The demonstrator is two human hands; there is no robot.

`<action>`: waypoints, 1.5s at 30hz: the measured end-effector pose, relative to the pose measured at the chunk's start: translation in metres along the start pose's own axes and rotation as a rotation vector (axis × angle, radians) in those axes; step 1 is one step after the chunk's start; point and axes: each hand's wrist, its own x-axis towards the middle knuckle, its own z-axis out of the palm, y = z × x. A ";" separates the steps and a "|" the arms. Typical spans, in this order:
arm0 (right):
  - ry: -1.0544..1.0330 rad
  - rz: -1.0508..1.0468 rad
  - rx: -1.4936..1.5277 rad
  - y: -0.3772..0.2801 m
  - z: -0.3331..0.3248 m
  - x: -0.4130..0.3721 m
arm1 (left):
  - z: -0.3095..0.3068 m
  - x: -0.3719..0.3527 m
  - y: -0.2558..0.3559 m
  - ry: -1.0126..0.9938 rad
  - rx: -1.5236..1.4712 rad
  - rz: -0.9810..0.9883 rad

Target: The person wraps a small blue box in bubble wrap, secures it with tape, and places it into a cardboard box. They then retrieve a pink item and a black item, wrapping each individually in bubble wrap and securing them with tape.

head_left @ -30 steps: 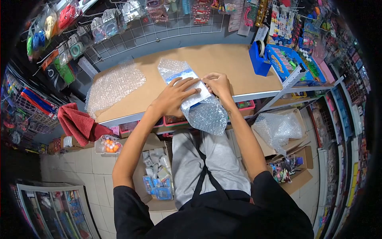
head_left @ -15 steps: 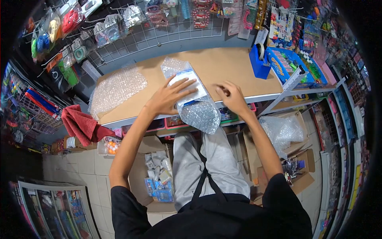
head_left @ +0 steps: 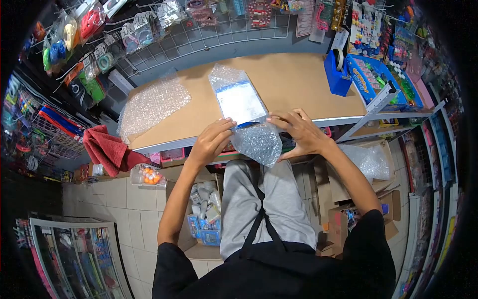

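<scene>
A white and blue flat packet (head_left: 241, 103) lies on bubble wrap (head_left: 259, 144) at the front edge of the shelf table (head_left: 291, 79). The wrap shows beyond the packet's far end and hangs over the near edge. My left hand (head_left: 210, 142) is at the packet's near left corner, its fingertips pressed together on the edge of the wrap. At the near right corner, my right hand (head_left: 303, 133) has its fingertips on the wrap's edge, with the thumb apart below.
Another bubble wrap sheet (head_left: 157, 104) lies at the left of the table. A blue tape dispenser (head_left: 338, 74) and blue trays (head_left: 371, 82) stand at the right. A red cloth (head_left: 107, 149) hangs at the left end. Open boxes (head_left: 199, 252) are on the floor.
My left hand has slid off the packet's top to its near left corner. My right hand has come down onto the wrap's right edge. The view has shifted slightly.
</scene>
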 end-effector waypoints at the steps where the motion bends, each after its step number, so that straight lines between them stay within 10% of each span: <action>1: 0.019 0.009 0.000 0.003 0.002 0.001 | 0.001 0.001 -0.002 0.004 -0.037 -0.006; 19: 0.185 -0.208 -0.074 0.023 0.028 0.024 | -0.006 0.012 -0.003 -0.148 -0.030 -0.055; 31: 0.163 -0.243 -0.004 0.032 0.023 0.032 | 0.009 0.004 -0.003 0.111 -0.031 -0.067; 45: 0.265 0.308 0.503 0.026 0.022 0.051 | 0.033 0.013 0.019 0.465 -0.298 -0.552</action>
